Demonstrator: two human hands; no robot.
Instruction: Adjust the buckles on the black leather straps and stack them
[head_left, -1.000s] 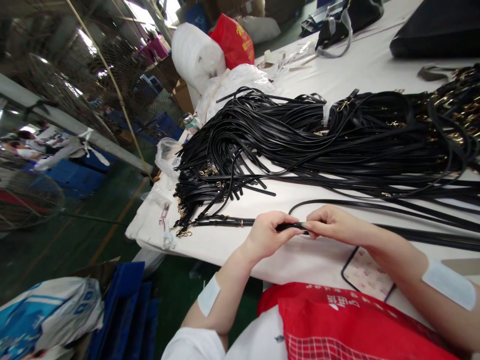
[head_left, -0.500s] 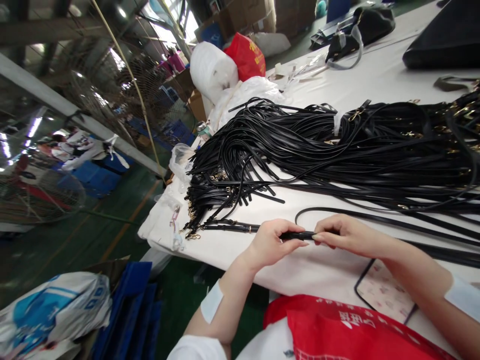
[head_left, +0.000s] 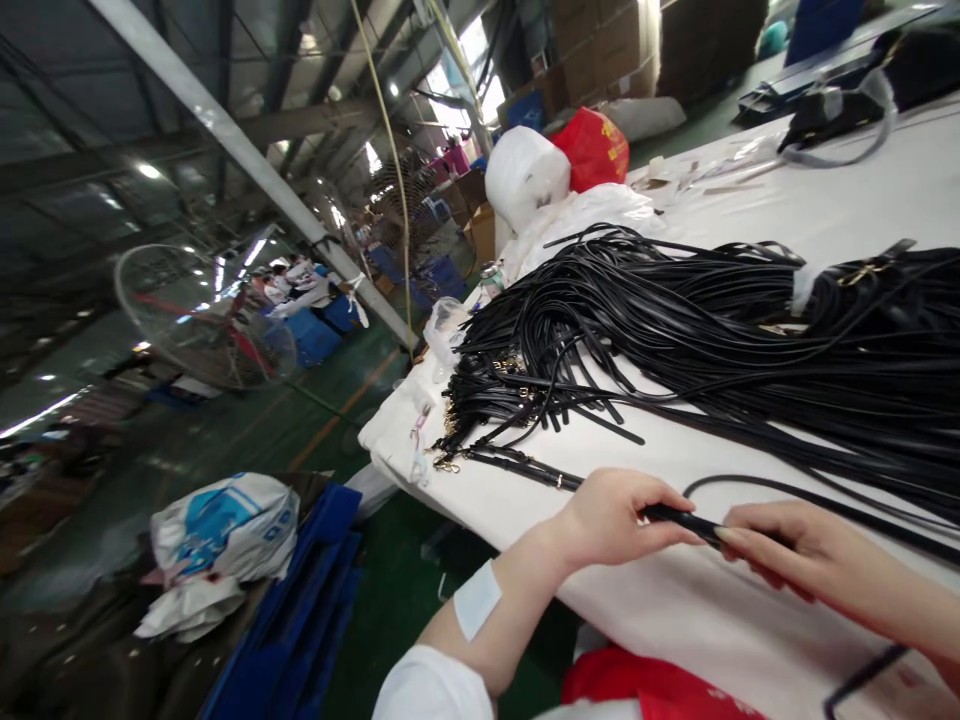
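My left hand [head_left: 626, 515] pinches a black strap [head_left: 684, 518] between thumb and fingers, just above the table's near edge. Close beside it, my right hand [head_left: 795, 550] grips the same strap, thumb on top. The strap's buckled end with a gold clasp [head_left: 448, 466] lies on the white cloth to the left. Beyond my hands spreads a large heap of black straps [head_left: 660, 310], with gold hardware bunched at its left end. Part of the held strap is hidden inside my fingers.
A white-covered table [head_left: 480, 510] carries a white roll [head_left: 525, 178], a red bag [head_left: 592, 150] and a dark handbag [head_left: 825, 125]. Left of it stand blue pallets [head_left: 300, 610] with a white-blue sack [head_left: 225, 530]. A large fan [head_left: 206, 320] and a slanted pole [head_left: 255, 170] are farther off.
The camera view has swung left, so the table and straps sit farther right and lower. Both hands still hold the strap, close together.
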